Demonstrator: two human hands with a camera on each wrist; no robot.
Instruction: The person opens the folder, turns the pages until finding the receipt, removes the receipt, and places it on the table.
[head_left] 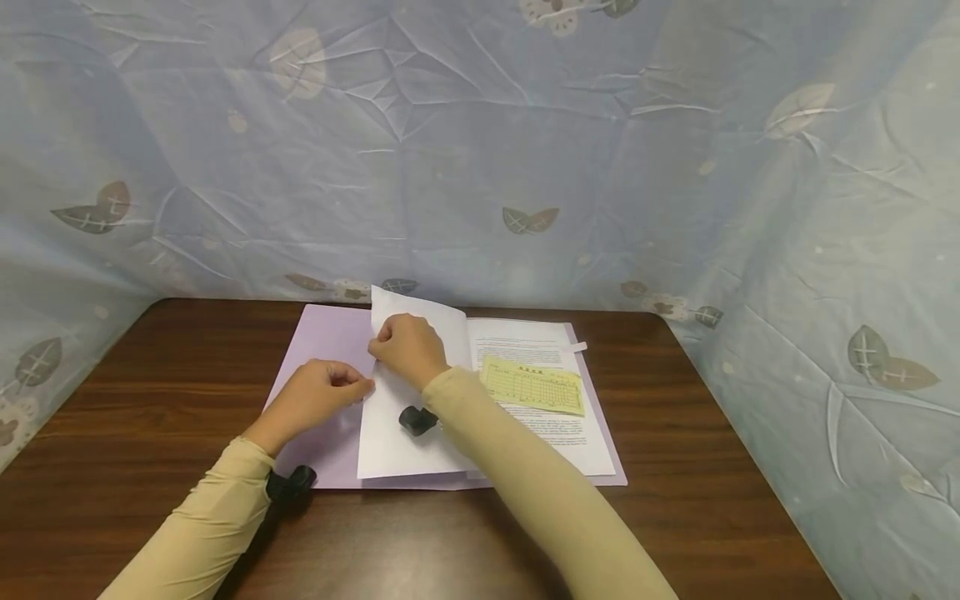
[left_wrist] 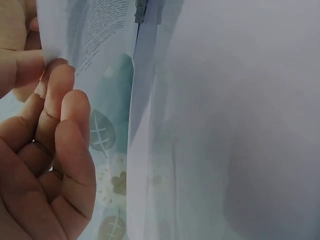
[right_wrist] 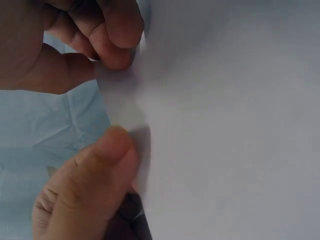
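Note:
A lilac folder (head_left: pixel 330 333) lies spread on the table, with printed pages (head_left: pixel 517 335) on its right half. One white sheet (head_left: pixel 405 450) is raised and turned toward the left, its blank side facing up. The left hand (head_left: pixel 311 400) pinches this sheet's left edge between thumb and fingertips; the left wrist view shows its other fingers (left_wrist: pixel 75 150) loosely bent. Just above, the right hand (head_left: pixel 412 348) pinches the same edge, its arm crossing over the folder. In the right wrist view, the left thumb (right_wrist: pixel 112 147) lies on the sheet below the right hand.
A yellow slip with a printed grid (head_left: pixel 532 386) rests on the right-hand page. A small white tab (head_left: pixel 576 347) sticks out at that page's right edge. Brown wooden table (head_left: pixel 150 400) surrounds the folder, and a patterned cloth (head_left: pixel 450 167) hangs behind and beside it.

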